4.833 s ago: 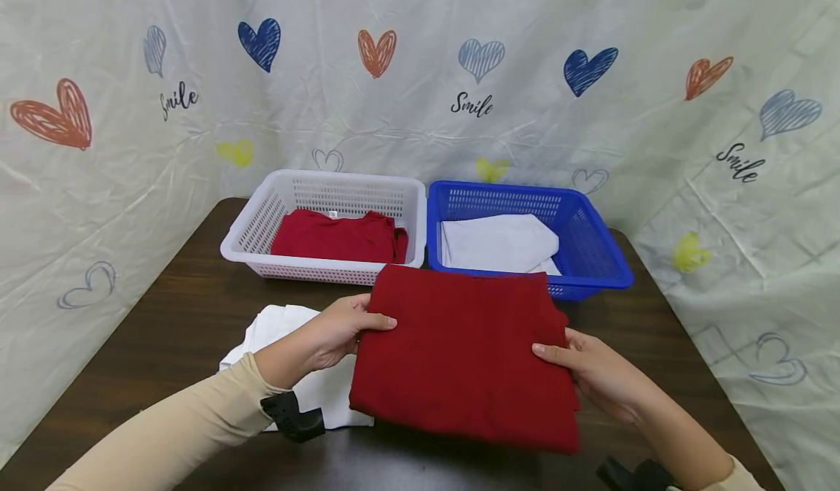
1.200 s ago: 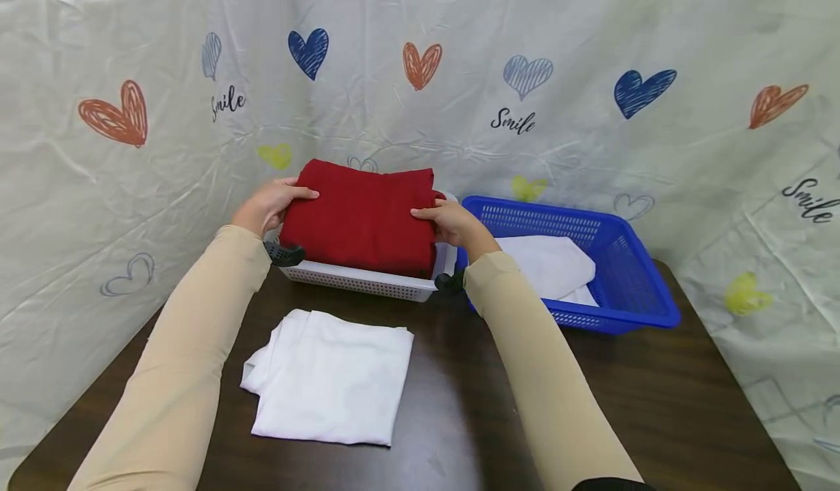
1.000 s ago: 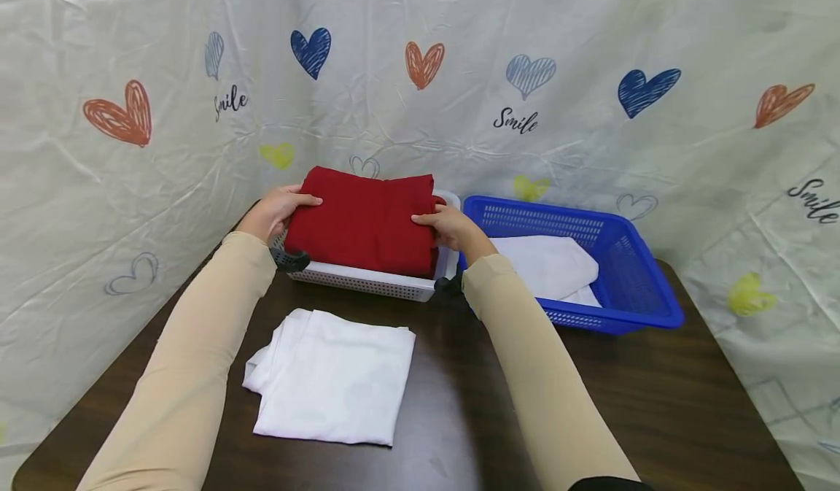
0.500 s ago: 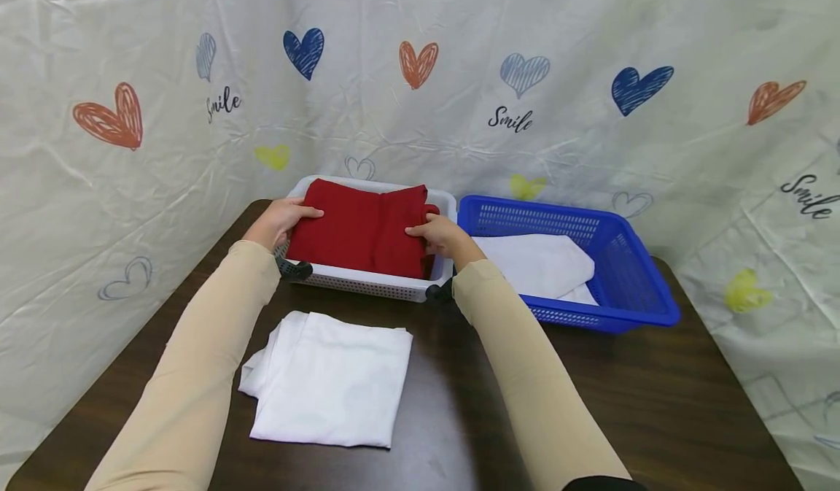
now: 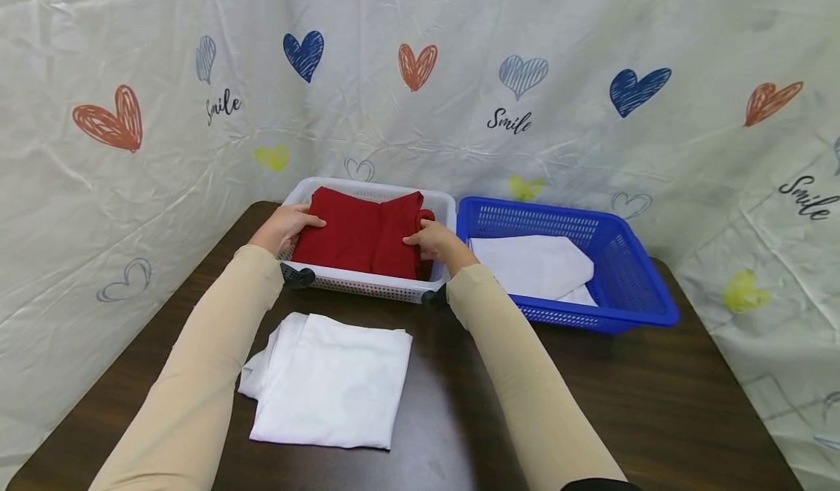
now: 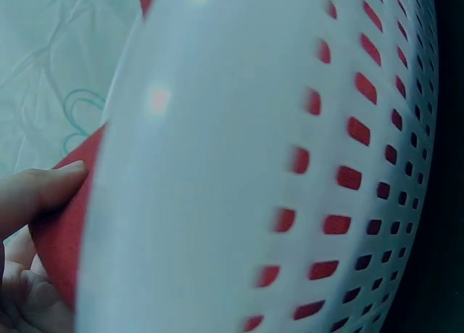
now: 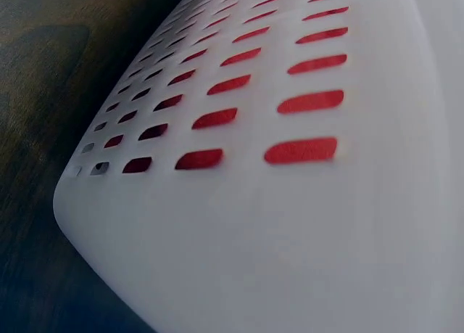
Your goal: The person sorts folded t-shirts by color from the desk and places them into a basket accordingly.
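Observation:
A folded red garment (image 5: 354,232) lies within the white plastic basket (image 5: 354,281), held at both sides. My left hand (image 5: 286,227) grips its left edge, thumb on top and fingers beneath. In the left wrist view, the left thumb and fingers (image 6: 43,195) pinch the red cloth just past the basket's rim. My right hand (image 5: 436,243) pinches the right edge, thumb on top; its other fingers are partly hidden. The right wrist view shows only the basket's perforated wall (image 7: 290,224) with red cloth behind the holes. Red cloth seen earlier in this basket is covered now.
A blue basket (image 5: 630,323) stands to the right, holding folded white cloth (image 5: 534,265). Nearer on the dark wooden table (image 5: 590,389) lies a folded white garment (image 5: 335,381), between the forearms. A hanging sheet with printed hearts (image 5: 420,126) closes off the back and sides.
Both hands have carried the red garment from over the near table to the white basket, then lowered it inside. The white garment on the table stayed put.

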Tool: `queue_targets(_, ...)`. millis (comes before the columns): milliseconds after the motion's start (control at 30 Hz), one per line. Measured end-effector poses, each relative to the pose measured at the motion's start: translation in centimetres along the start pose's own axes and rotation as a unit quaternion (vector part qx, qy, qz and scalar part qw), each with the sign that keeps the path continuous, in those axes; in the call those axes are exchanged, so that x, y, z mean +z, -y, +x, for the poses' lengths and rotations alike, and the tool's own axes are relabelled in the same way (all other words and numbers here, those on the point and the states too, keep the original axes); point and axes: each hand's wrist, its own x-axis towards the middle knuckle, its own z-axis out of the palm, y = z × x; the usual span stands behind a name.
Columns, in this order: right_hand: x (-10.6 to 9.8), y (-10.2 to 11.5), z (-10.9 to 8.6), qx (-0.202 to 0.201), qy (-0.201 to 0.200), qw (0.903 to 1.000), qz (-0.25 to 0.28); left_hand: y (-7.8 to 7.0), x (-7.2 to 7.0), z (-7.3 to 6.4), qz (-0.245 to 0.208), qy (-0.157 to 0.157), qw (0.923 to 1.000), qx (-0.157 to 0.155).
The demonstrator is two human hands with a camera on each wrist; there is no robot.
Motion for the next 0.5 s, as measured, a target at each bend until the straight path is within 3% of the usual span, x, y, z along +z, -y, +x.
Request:
queue_targets(200,0.02,0.01,0.21,0.001,-0.002,1.0,-0.002,0.05,-0.19,0.14,-0.001,-0.007,0.9999,-0.008)
queue_targets(500,-0.11,0.34,-0.29,0.013,-0.026,0.9995,-0.015,0.2,-0.84,-0.1,0.009,-0.045,0.9989,-0.005)
